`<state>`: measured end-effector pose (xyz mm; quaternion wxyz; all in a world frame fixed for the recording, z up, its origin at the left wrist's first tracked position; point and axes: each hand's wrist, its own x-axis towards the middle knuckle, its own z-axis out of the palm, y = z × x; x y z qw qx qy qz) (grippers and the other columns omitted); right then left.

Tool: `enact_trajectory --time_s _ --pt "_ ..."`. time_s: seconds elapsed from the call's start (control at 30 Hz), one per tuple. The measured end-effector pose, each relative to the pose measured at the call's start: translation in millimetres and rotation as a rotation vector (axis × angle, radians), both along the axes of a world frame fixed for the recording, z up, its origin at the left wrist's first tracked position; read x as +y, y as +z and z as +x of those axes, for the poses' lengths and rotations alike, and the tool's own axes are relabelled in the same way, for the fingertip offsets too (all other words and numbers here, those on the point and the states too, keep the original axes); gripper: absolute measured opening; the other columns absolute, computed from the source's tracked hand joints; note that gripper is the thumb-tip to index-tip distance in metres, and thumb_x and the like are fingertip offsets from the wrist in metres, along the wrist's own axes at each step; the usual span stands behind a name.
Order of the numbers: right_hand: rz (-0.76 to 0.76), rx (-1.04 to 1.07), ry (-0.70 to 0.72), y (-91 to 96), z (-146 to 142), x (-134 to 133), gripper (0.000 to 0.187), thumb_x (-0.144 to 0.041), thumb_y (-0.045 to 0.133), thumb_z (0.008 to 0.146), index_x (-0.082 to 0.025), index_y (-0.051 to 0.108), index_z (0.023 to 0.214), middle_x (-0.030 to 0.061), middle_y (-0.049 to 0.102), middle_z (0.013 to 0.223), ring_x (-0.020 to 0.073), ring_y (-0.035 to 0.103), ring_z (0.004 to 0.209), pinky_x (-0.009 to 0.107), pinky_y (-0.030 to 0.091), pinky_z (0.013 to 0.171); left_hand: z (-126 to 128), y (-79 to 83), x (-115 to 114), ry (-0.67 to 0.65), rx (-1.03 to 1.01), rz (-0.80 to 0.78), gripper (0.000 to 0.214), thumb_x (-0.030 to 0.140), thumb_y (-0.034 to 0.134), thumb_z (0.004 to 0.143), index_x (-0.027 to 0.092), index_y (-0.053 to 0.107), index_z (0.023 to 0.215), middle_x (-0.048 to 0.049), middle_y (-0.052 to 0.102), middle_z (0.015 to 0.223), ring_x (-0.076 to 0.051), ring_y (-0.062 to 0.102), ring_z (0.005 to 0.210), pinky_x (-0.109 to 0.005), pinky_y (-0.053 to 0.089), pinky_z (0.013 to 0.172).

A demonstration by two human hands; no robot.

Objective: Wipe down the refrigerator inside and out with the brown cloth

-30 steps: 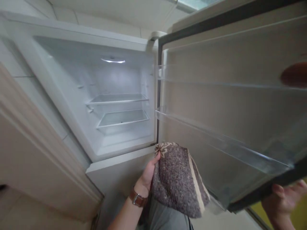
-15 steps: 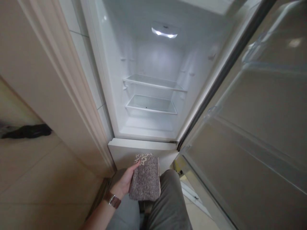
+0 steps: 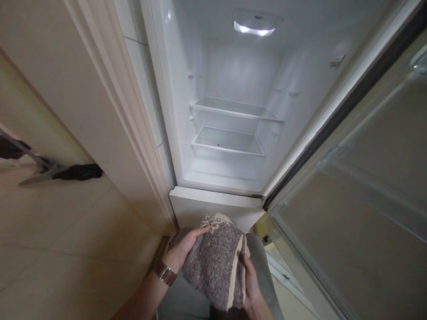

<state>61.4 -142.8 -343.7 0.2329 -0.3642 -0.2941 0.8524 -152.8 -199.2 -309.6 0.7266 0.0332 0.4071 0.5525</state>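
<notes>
A folded grey-brown towel (image 3: pixel 215 264) with a cream border is held low in front of me, over my grey-trousered knees. My left hand (image 3: pixel 182 249), with a brown-strapped watch on the wrist, grips its left edge. My right hand (image 3: pixel 251 284) grips its right edge from below. Above the towel stands an open fridge (image 3: pixel 233 173) with a lit, bare white inside. Two glass shelves (image 3: pixel 230 142) show within it. Both hands are well short of the fridge opening.
The fridge door (image 3: pixel 360 213) stands open on the right, with clear plastic racks on its inner side. A beige wall and door frame (image 3: pixel 110 111) rise at the left. A dark object (image 3: pixel 78 172) lies on the tiled floor at far left.
The right hand has left the door's edge and taken hold of the towel's right side. The view has swung from the door to face the fridge interior, closer in.
</notes>
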Motion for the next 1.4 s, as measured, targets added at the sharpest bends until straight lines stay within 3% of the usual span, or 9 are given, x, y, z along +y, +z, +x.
enact_trajectory --time_s 0.13,0.3,0.57,0.7,0.77,0.87,1.0,1.13,1.4 --pt "-0.175 -0.028 0.058 -8.5 -4.5 0.5 0.090 -0.044 0.095 0.054 -0.017 0.065 0.135 0.0126 0.078 0.109 0.0344 0.073 0.109 0.049 0.054 0.103 -15.9 -15.8 7.6 0.146 0.336 0.142 0.048 0.038 0.079 0.080 0.019 0.071 0.124 -0.0083 0.073 0.130 -0.027 0.066 0.124 -0.039 0.043 0.114" --pt "-0.050 -0.099 -0.090 11.6 -25.2 21.9 0.097 -0.038 0.094 0.057 -0.018 0.056 0.144 0.0115 0.076 0.117 0.0341 0.073 0.110 0.049 0.056 0.100 -32.6 -22.4 45.2 0.180 0.645 0.172 0.041 0.043 0.066 0.084 0.018 0.070 0.117 -0.0082 0.072 0.126 -0.026 0.063 0.124 -0.039 0.041 0.114" --pt "0.617 -0.350 -0.485 46.3 -92.2 118.3 0.078 -0.042 0.082 0.059 -0.016 0.064 0.130 0.0130 0.073 0.124 0.0304 0.067 0.121 0.043 0.052 0.106 -127.7 -31.1 103.0 0.300 1.716 0.301 0.044 0.021 0.049 0.092 0.017 0.057 0.135 -0.0135 0.062 0.138 -0.028 0.052 0.137 -0.050 0.040 0.119" --pt "0.954 -0.592 -0.654 57.8 -119.0 169.3 0.068 -0.045 0.064 0.077 -0.009 0.061 0.134 0.0192 0.070 0.128 0.0307 0.067 0.120 0.043 0.052 0.104 -175.9 -50.9 115.3 0.131 2.145 0.400 0.055 0.014 0.049 0.091 0.017 0.053 0.146 -0.0112 0.050 0.155 -0.029 0.031 0.154 -0.052 0.029 0.129" --pt "1.213 -0.806 -0.520 65.6 -128.7 189.1 0.061 -0.037 0.055 0.087 -0.012 0.057 0.142 0.0178 0.070 0.127 0.0308 0.067 0.117 0.042 0.052 0.101 -192.0 -62.2 122.4 0.027 2.264 0.439 0.057 0.013 0.048 0.092 0.018 0.052 0.149 -0.0093 0.047 0.159 -0.028 0.031 0.155 -0.051 0.026 0.130" --pt "1.605 -1.099 0.049 74.4 -144.0 211.4 0.061 -0.017 0.046 0.091 -0.027 0.052 0.150 0.0126 0.065 0.138 0.0289 0.061 0.129 0.042 0.047 0.105 -204.9 -74.4 133.0 -0.043 2.354 0.468 0.056 0.015 0.045 0.095 0.019 0.051 0.151 -0.0083 0.048 0.158 -0.026 0.033 0.153 -0.049 0.025 0.130" --pt "1.682 -1.263 0.681 77.4 -167.9 229.4 0.065 -0.039 0.063 0.089 -0.034 0.049 0.153 0.0094 0.045 0.160 0.0411 0.038 0.148 0.061 0.036 0.115 -207.6 -75.5 137.7 -0.089 2.369 0.491 0.060 0.016 0.049 0.092 0.020 0.049 0.153 -0.0099 0.046 0.159 -0.025 0.033 0.153 -0.047 0.025 0.129" --pt "1.539 -1.264 0.713 70.3 -188.2 238.2 0.084 -0.083 0.048 0.086 -0.037 0.043 0.156 0.0111 0.033 0.167 0.0483 0.026 0.152 0.072 0.027 0.115 -206.0 -69.1 134.3 -0.182 2.356 0.502 0.074 0.029 0.062 0.089 0.023 0.041 0.159 -0.0122 0.038 0.164 -0.029 0.032 0.153 -0.049 0.029 0.124" --pt "1.551 -1.289 0.726 45.1 -195.0 254.8 0.090 -0.088 0.046 0.083 -0.047 0.029 0.161 0.0048 0.010 0.175 0.0548 0.001 0.155 0.082 0.003 0.113 -215.9 -68.5 127.4 -0.308 2.359 0.574 0.094 0.047 0.071 0.083 0.021 0.031 0.164 -0.0170 0.029 0.168 -0.034 0.026 0.156 -0.050 0.023 0.126"
